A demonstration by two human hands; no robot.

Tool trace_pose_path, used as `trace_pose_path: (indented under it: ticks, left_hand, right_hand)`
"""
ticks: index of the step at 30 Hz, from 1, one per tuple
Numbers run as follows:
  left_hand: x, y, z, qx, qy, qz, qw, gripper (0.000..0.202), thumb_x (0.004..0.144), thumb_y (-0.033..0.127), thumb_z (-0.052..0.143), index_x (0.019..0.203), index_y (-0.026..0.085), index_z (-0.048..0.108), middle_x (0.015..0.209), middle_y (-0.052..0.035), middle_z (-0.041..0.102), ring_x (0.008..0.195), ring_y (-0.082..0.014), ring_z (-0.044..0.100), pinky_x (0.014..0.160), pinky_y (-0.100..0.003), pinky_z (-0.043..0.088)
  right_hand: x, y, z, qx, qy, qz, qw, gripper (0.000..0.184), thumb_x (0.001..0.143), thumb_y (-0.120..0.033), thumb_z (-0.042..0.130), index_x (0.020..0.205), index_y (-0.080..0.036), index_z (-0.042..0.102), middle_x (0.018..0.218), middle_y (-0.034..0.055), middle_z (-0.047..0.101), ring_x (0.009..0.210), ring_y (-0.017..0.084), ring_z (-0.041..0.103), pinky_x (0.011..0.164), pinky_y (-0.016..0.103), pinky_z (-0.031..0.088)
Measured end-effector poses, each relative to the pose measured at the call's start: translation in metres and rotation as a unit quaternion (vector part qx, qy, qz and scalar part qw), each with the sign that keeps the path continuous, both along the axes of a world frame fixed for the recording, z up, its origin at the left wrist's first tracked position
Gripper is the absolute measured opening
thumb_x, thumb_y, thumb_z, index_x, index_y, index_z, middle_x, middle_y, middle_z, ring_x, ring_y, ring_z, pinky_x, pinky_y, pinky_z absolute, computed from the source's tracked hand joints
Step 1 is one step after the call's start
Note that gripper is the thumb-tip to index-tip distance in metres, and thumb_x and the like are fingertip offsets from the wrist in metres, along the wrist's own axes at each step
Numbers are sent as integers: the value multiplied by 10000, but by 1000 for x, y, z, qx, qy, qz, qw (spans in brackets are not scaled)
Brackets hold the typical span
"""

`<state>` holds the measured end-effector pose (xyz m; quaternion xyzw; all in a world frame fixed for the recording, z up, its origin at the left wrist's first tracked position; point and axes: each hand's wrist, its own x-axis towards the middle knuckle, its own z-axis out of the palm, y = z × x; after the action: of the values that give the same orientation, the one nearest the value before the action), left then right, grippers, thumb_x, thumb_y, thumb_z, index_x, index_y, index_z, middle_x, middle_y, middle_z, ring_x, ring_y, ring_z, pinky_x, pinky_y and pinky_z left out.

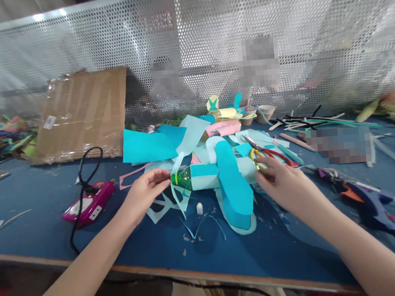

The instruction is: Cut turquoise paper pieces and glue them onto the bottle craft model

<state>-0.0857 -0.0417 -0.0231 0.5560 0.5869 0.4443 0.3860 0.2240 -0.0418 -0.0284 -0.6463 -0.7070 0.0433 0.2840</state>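
The green bottle [185,178] lies on its side between the two hands over the blue table [199,255], its neck toward the left and its body wrapped in pale blue paper [205,180]; whether it rests on the table or is slightly lifted, I cannot tell. The left hand [149,183] is nearly closed, thumb and fingertips pinching the capped end of the bottle. The right hand [278,178] curls part-way round the opposite end, thumb and fingers a little apart with that end between them; how firmly it presses cannot be seen. A bright blue paper piece [234,181] with rounded ends lies across the bottle and reaches toward the person. Just on the near side of the bottle stands a small white piece [199,208]. Beyond the bottle are a bright blue sheet [146,145], a pink paper roll [223,128] and, farther back, a bottle wrapped in yellow paper [227,113]. A red-handled tool [272,151] lies just past its right end. Well left of the bottle sits a purple power strip [100,199]; well to its right lies a dark blue glue gun [367,200].
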Motion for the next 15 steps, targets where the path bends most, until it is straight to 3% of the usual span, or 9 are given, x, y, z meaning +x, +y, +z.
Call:
trace_pose_path:
  ticks: [7,15]
  left_hand:
    - [-2,-1,-1,-17,11,28,999,331,626,460,761,858,226,719,963,-52,745,999,-294,663,932,-424,498]
    - [-5,0,-3,-8,40,32,999,356,641,488,749,906,251,772,1030,-58,750,1072,-331,639,956,-447,485]
  right_hand:
    - [-1,0,-1,-18,-8,-17,1000,383,817,-259,482,1142,-132,640,796,54,776,799,275,731,648,326,530]
    - [-2,-1,-4,17,-38,-10,999,369,816,-261,470,1109,-154,668,779,54,773,687,257,720,580,311,498]
